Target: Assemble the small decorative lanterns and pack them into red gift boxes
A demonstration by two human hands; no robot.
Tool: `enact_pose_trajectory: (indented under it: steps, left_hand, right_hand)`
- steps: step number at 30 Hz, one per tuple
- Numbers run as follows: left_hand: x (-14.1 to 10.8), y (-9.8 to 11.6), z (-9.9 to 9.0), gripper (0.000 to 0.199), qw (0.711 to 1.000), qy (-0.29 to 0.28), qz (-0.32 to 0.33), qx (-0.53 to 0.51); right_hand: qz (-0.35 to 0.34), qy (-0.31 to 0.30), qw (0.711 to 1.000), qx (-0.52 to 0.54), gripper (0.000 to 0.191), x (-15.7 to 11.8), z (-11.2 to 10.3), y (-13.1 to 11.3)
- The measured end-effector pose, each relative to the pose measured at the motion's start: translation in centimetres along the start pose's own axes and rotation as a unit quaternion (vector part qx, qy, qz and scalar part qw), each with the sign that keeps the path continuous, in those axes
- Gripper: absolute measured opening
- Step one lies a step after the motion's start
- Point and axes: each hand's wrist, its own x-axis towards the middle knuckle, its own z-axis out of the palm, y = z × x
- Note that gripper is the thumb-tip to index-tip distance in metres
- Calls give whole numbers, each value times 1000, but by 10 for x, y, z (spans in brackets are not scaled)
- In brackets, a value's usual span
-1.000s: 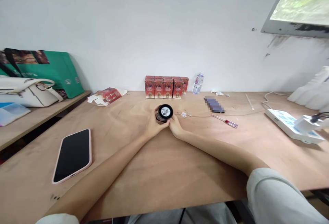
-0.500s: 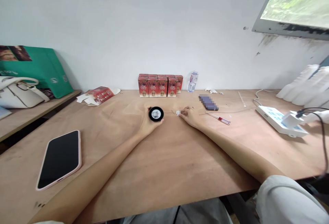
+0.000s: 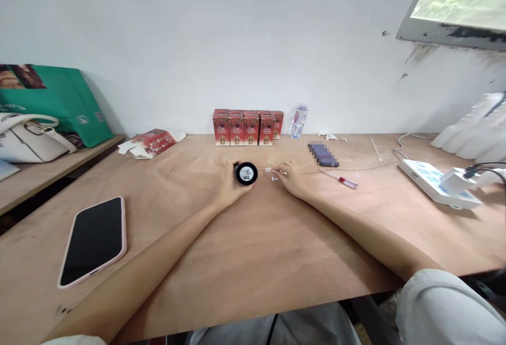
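A round black case (image 3: 239,182) with a white disc (image 3: 247,173) in its face is held in my left hand (image 3: 229,187), with the fingers wrapped round its side. The disc carries small grey marks that I cannot read. To the right, my right hand (image 3: 293,179) is closed low over the table, thumb and fingers together at small white pieces (image 3: 268,170) with thin wires. Another small white piece (image 3: 274,179) lies just below the fingertips. How firmly the fingers grip these pieces is too small to tell.
Several red boxes (image 3: 244,130) and a clear bottle (image 3: 299,122) stand by the wall. A red-handled screwdriver (image 3: 348,182) and a dark phone (image 3: 324,154) lie right of my hand. Farther out are a power strip (image 3: 432,181), a pink-edged phone (image 3: 95,239) and a torn red carton (image 3: 156,143).
My left hand has brought the black case slightly right, tilting it. At my right fingertips, the bunched white pieces have spread apart. The camera view has shifted slightly.
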Motion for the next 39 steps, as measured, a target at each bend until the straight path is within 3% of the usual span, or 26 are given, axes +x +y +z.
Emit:
enact_pose_trajectory:
  steps: [5, 8, 15, 21, 28, 32, 35, 39]
  left_hand:
    - [0, 2, -3, 60, 999, -16, 40, 15]
    - [-1, 4, -3, 57, 998, -21, 56, 16]
    - [-3, 7, -4, 51, 997, -1, 60, 44]
    - [-5, 8, -5, 41, 989, 0, 127, 78]
    - [-5, 13, -8, 51, 987, 11, 138, 85]
    - [-5, 10, -5, 51, 987, 36, 141, 74]
    - [-5, 9, -4, 47, 986, 59, 145, 65]
    - [-4, 11, -5, 41, 982, 68, 162, 65]
  right_hand:
    - [-33, 166, 980, 99, 23, -12, 1, -32]
    - [-59, 204, 965, 152, 18, -19, 4, -59]
    - [-58, 155, 959, 230, 13, -21, 5, -99]
    - [-15, 132, 961, 243, 14, -17, 4, -106]
    - [20, 138, 933, 332, 17, -14, -4, -114]
    - [-1, 142, 928, 345, 20, -10, -9, -115]
    - [-13, 142, 943, 300, 18, -8, -13, -113]
    - [-130, 102, 973, 163, 11, -10, -15, -111]
